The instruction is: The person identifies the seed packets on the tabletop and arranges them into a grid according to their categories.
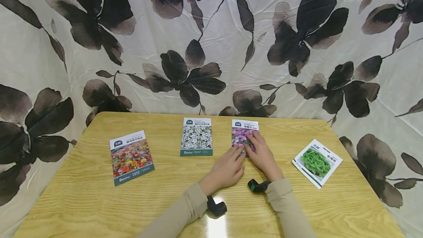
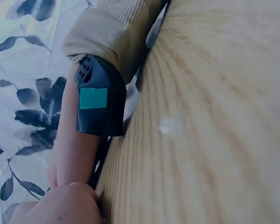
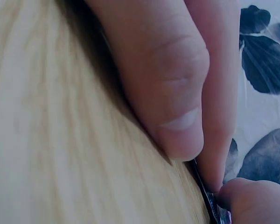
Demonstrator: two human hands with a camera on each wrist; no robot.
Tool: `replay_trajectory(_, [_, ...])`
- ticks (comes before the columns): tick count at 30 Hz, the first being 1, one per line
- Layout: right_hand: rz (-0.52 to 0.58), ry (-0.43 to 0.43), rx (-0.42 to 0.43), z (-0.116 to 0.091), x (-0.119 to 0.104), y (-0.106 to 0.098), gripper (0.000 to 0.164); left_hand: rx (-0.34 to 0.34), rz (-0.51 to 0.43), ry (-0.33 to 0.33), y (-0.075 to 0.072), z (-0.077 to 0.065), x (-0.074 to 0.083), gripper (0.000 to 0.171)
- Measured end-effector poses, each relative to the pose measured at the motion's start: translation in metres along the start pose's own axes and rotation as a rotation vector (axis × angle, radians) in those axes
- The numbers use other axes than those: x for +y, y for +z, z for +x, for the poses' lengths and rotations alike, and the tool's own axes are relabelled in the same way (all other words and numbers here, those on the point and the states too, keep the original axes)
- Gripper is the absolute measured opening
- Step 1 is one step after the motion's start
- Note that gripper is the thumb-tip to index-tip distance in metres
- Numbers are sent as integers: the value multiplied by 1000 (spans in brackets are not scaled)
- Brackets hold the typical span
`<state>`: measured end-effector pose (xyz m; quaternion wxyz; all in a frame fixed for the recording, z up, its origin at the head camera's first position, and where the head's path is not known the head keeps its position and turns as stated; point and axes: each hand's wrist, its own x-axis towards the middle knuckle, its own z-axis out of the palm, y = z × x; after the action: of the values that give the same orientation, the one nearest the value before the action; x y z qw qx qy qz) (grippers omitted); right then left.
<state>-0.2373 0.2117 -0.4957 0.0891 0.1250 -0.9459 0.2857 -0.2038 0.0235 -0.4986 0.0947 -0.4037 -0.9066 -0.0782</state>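
Purple-flowered packet [image 1: 238, 136], one of four on table [image 1: 82, 201]; we see two hands, left hand [image 1: 224, 168], right hand [image 1: 263, 156], touching it, fingers extended.

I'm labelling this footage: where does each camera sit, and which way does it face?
Head: worn on the head, facing forward and down at table, purple-flowered packet and floral cloth; both sleeves, left grip and right grip show.
Left wrist: low, looking across the table, turned sideways; the right sleeve shows.
Right wrist: low, looking across the table towards the cloth; close-up fingers show, apparently the left grip's.
Shared: head and left wrist views both show the teal-marked camera on the right wrist.
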Motion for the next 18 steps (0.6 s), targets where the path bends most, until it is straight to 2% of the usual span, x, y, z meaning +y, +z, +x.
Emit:
replay_trajectory(13, [-23,-28,-1,1,-14,8,51,8,-8,2,-8,-15,-8,54])
replay_trajectory(18, [-18,-38,1,3,-19,11,50,21,-25,-29,-10,-19,-9,53])
